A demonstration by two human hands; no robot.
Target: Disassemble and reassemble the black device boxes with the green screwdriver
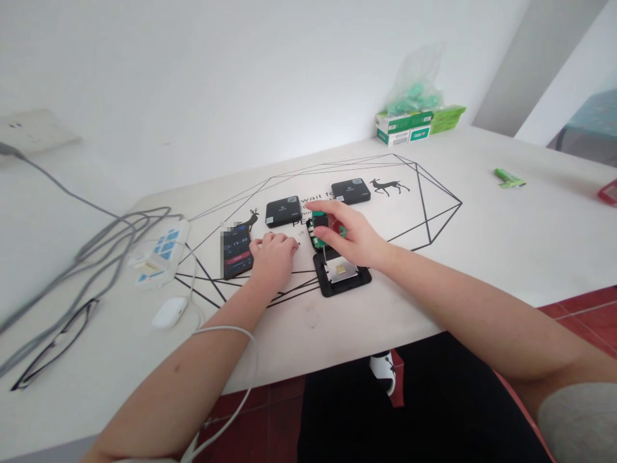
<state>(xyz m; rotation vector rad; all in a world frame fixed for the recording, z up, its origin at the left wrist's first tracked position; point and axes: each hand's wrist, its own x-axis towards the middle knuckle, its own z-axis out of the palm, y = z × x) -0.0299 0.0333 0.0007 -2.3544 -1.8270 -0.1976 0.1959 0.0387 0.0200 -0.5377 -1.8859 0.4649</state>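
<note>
My right hand (pixel 355 233) arches over a green circuit board (pixel 319 239) in a dark casing, thumb and forefinger spread apart. A small red and green part (pixel 341 229) shows under its palm; what it belongs to is hidden. Just nearer to me lies an open black casing half (pixel 328 288) with a silver metal plate (pixel 340 272) in it. My left hand (pixel 277 256) rests palm down on the table, fingers loosely bent and nothing visible in them. Its fingertips are at the right edge of a phone (pixel 237 254) showing a timer. Two closed black boxes (pixel 283 211) (pixel 351 190) sit beyond my hands.
To the left are a power strip (pixel 164 247), grey cables (pixel 108 254), a white earphone case (pixel 169 313) and glasses (pixel 56 347). A white cable crosses my left forearm. Green boxes (pixel 405 122) stand by the wall under a plastic bag (pixel 415 87). A green packet (pixel 509 178) lies right.
</note>
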